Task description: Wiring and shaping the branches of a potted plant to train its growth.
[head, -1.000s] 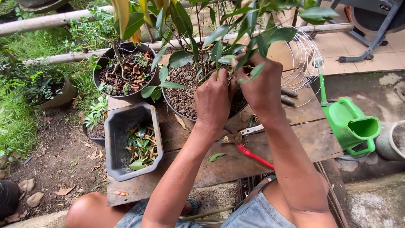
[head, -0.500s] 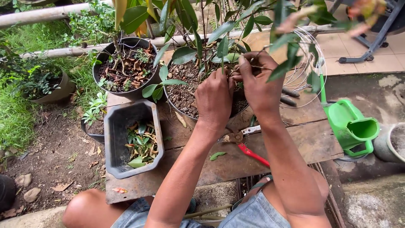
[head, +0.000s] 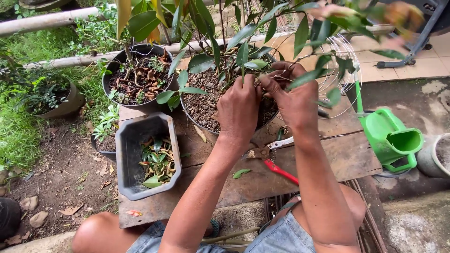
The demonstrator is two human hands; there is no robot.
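Over the middle of a worn wooden board (head: 347,154), both hands work at the base of a leafy plant (head: 243,51) growing in a round black pot (head: 197,122) of gravelly soil. Left hand (head: 240,110) has its fingers curled together around the lower stems; right hand (head: 293,96) pinches close beside it, fingertips drawn together on a thin stem or wire, though I cannot tell which. The two hands touch at the knuckles.

Room on the board is tight. A grey rectangular planter (head: 129,164) holding cut leaves fills the left part and reaches the near edge, and a second black pot (head: 110,79) with dry leaves stands just beside the worked pot. Red-handled pruning shears (head: 274,161) lie under the right forearm, with one loose green leaf (head: 241,173) nearby. Off the right edge sits a green watering can (head: 389,136), and a coil of thin wire (head: 344,61) lies behind the right hand.

Overhanging foliage covers the fingertips and much of the soil. Top-right leaves are blurred, and the shears' blades are partly hidden by the wrist.
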